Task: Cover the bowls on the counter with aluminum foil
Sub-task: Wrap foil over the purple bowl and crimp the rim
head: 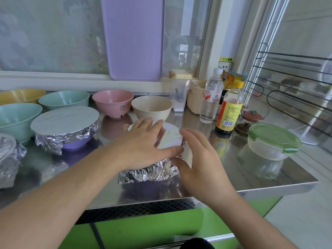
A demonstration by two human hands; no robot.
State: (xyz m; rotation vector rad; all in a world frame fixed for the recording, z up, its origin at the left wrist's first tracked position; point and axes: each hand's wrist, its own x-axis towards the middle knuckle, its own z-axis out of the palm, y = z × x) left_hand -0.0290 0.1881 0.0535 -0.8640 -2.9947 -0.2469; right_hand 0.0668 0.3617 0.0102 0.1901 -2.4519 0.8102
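**Foil going onto the middle bowl**

Stainless steel bench (233,177) under a frosted window carries a row of bowls, with bottles and a lidded container off to the right. At the centre front sits the bowl being covered (152,172), its top already under a flat sheet of aluminum foil (170,136) whose crumpled skirt hangs down the near side. The left hand (143,142) lies flat on top with fingers spread, pressing the foil, its grip apart. The right hand (199,159) is at the bowl's right edge, fingers straight and relaxed, thumb low near the crinkled skirt; its grip is also apart, and whether it touches the foil I cannot tell.

Nearby, a purple bowl (75,145) just left is already wrapped, and another foil-wrapped thing (9,155) shows at the far left edge. The pink bowl (113,103), beige bowl (151,108), two green bowls (64,99) and yellow bowl (19,95) behind stand uncovered.

Foil is thin, light and tears easily, and it keeps any crease. The bowl looks light and may slide on the steel, so holding the top down while crimping the skirt under the rim seems the sound way.
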